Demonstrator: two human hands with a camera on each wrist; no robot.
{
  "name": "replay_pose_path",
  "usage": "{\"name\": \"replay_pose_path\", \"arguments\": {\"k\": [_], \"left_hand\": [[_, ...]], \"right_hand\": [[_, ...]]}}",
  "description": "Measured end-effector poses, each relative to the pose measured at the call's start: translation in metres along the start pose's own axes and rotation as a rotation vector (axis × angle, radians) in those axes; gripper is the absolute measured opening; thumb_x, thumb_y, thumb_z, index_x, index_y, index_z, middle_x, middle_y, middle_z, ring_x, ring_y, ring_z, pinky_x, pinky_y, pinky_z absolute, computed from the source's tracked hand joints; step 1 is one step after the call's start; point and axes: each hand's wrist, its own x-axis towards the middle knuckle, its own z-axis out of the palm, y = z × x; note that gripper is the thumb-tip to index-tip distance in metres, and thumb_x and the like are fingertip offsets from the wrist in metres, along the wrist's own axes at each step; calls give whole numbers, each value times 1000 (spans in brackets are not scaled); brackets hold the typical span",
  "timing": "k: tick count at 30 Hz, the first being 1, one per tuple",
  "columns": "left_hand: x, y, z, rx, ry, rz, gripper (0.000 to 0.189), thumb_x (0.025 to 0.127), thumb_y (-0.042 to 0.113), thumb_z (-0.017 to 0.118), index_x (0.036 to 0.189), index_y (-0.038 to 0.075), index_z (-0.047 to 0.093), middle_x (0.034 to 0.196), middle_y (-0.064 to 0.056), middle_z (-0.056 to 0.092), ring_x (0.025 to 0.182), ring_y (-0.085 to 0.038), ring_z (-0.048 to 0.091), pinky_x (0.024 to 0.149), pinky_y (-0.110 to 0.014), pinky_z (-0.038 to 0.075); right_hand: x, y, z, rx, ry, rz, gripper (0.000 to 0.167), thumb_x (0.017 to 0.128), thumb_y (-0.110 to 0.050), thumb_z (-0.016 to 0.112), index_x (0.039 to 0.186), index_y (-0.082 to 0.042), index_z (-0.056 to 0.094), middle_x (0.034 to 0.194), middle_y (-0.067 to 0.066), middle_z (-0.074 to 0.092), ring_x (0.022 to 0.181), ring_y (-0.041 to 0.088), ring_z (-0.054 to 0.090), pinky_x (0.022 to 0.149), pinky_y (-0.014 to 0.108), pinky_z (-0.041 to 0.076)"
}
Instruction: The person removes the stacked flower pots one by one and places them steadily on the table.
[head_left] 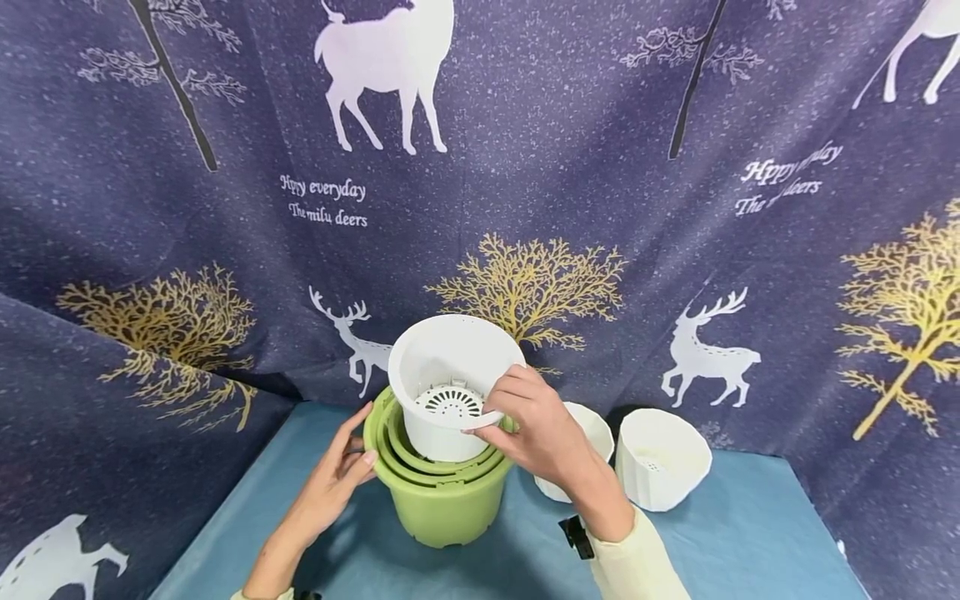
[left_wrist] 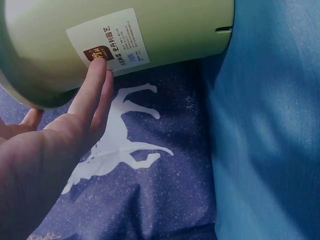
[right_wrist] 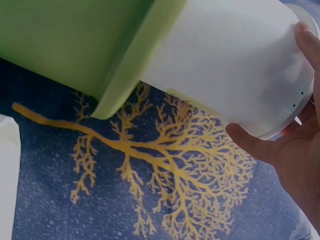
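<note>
My right hand (head_left: 543, 421) pinches the near right rim of a white plastic flowerpot (head_left: 450, 358), fingers inside and thumb outside. Slots ring the bottom of this pot. It is tilted, its lower part within a nest of green flowerpots (head_left: 450, 504). In the right wrist view the white pot's smooth wall (right_wrist: 215, 55) stands out past the green rim (right_wrist: 135, 60). My left hand (head_left: 330, 479) rests against the left side of the outermost green pot with its fingers extended. The left wrist view shows fingertips touching its paper label (left_wrist: 112, 42).
Two white faceted pots, one (head_left: 656, 458) at the right and another (head_left: 596, 433) partly behind my right arm, stand on the blue tablecloth (head_left: 757, 533). A dark blue curtain (head_left: 525, 150) printed with deer and trees hangs behind the table and along its sides.
</note>
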Motion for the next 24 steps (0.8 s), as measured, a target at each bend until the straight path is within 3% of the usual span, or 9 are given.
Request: {"name": "replay_pose_path", "arguments": {"k": [8, 17, 24], "left_hand": [[0, -2, 0, -2, 0, -3, 67, 115, 14, 49, 172, 25, 17, 126, -24, 58, 109, -19, 70, 96, -28, 60], [0, 0, 2, -15, 5, 7, 67, 114, 12, 50, 172, 27, 19, 121, -23, 56, 107, -18, 70, 97, -27, 60], [0, 2, 2, -17, 12, -13, 67, 114, 14, 51, 172, 28, 19, 122, -23, 56, 109, -17, 70, 97, -27, 60]], "right_hand": [[2, -4, -14, 31, 41, -13, 25, 80, -12, 93, 83, -15, 68, 83, -7, 65, 83, 15, 56, 86, 36, 48], [0, -8, -31, 17, 77, -60, 28, 77, -8, 94, 83, -14, 67, 83, -6, 64, 81, 16, 54, 86, 36, 45], [-4, -14, -44, -7, 96, -72, 22, 84, -15, 90, 84, -13, 69, 83, -5, 66, 82, 17, 56, 87, 37, 44]]}}
